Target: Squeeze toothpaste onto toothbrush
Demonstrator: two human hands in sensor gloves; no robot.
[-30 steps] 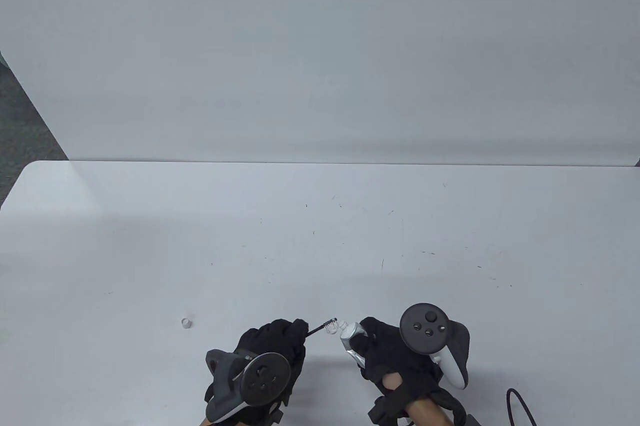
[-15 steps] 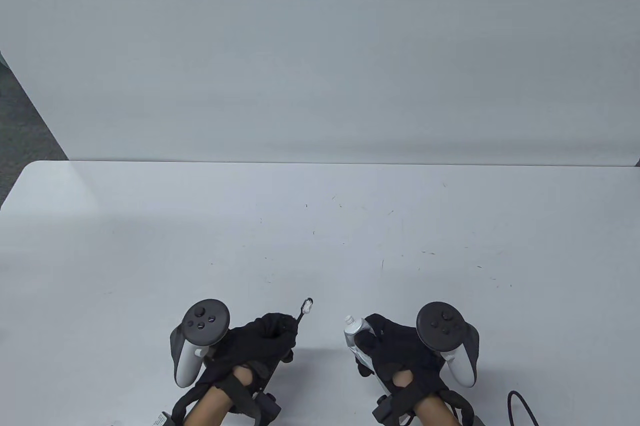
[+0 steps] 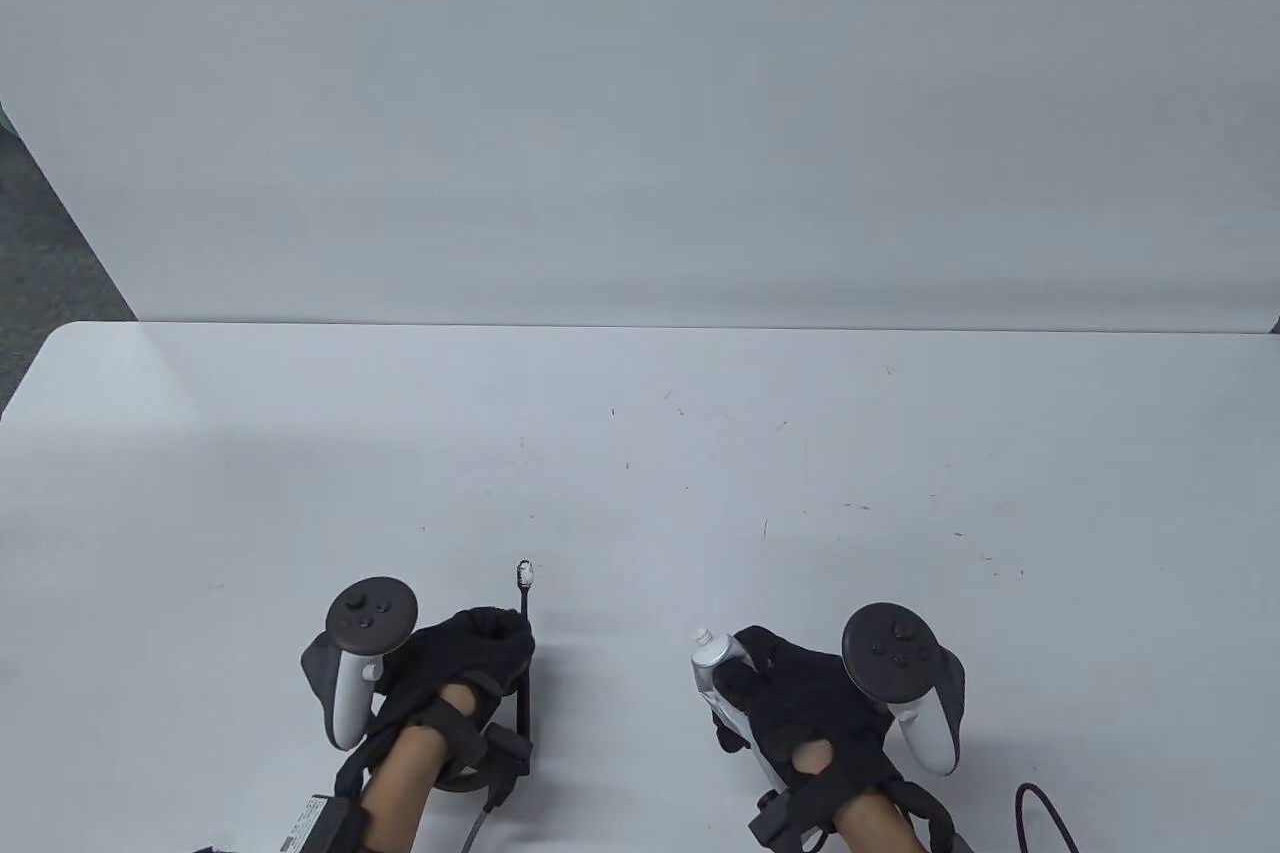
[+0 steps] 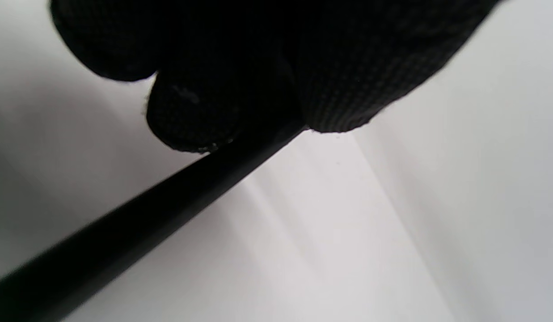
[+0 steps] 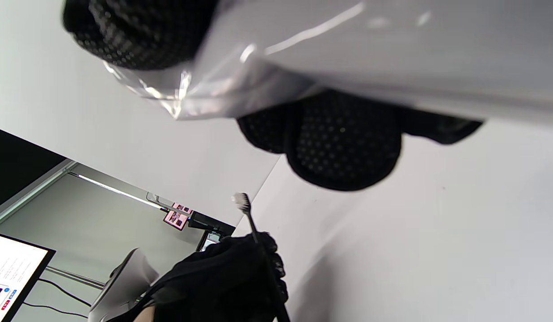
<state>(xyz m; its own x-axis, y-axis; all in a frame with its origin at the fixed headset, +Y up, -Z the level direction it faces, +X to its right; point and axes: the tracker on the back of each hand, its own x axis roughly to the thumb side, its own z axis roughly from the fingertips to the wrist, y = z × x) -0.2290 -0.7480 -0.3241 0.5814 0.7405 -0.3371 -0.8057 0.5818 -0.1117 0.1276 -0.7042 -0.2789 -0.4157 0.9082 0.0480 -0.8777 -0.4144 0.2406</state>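
Between both hands' grips: toothbrush (image 3: 524,608) left, toothpaste tube (image 3: 709,658) right.

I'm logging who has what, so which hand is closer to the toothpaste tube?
Right. The right hand grips the toothpaste tube, its open nozzle pointing away from the person. The left hand is off to the tube's left, holding the toothbrush.

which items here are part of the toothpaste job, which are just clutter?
Job:
- toothbrush, in the left hand, bristles up with white on them
- toothpaste tube, cap off, in the right hand

Lying about:
- black cable at the table's near right edge
- monitor off the table, in the right wrist view
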